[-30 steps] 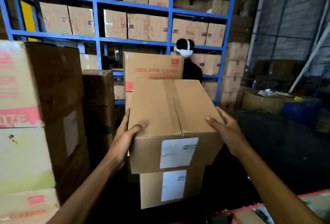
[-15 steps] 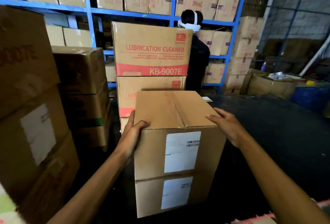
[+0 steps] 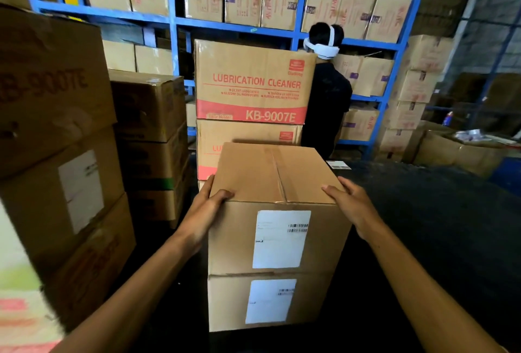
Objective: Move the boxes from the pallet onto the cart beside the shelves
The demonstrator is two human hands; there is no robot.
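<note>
**palletguy:** So where was your grip at that point?

**me:** Both on the top box [image 3: 277, 209]. My left hand [image 3: 204, 210] was wrapped round its near left corner, thumb over the top edge, fingers down the side. My right hand [image 3: 353, 207] lay on the near right corner, fingers flat-ish along the top and side, pressing more than clamping. So the box sat squeezed between my two palms, dead ahead of me, both hands about equally close.

**palletguy:** Which way did it run?

**me:** Long axis pointed away from me, tape seam down the middle of the lid, white label facing me. It rested square on a lower box [image 3: 267, 303] just like it, so I'd guess any lift had to go straight up first or the bottom one would drag.

**palletguy:** And around it?

**me:** Tight. The Lubrication Cleaner cartons [image 3: 253, 82] were stacked right behind, more brown stacks [image 3: 56, 138] to my left, dark floor [image 3: 439, 234] open on the right. Blue shelves [image 3: 293, 27] full of cartons behind, with another person [image 3: 327, 93] standing at them. Couldn't see the pallet or the cart from there.
</note>
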